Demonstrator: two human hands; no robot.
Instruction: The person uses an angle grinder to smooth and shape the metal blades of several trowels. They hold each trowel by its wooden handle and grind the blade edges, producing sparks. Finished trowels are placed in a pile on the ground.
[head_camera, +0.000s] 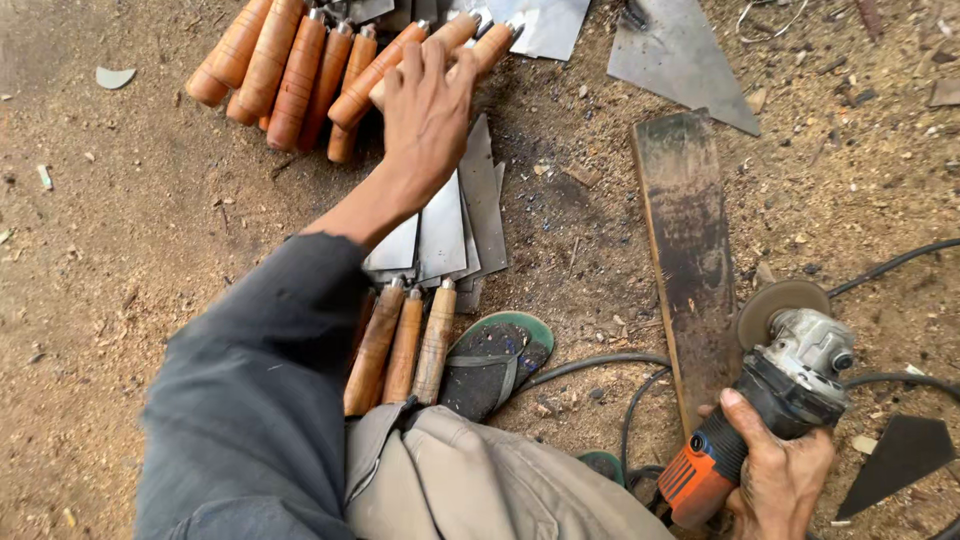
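left: bare dirt (120, 230) — open; right: plank (690, 250), cables (590, 365) block

No packages, labels, signs or screens are visible in the head view. The frame shows only unmarked work items lying on bare ground; no surface in view carries a sticker, a printed panel or a display that can be made out.

Left hand (428, 105) on wooden-handled blades (300, 70); right hand (780, 475) grips angle grinder (765, 400).
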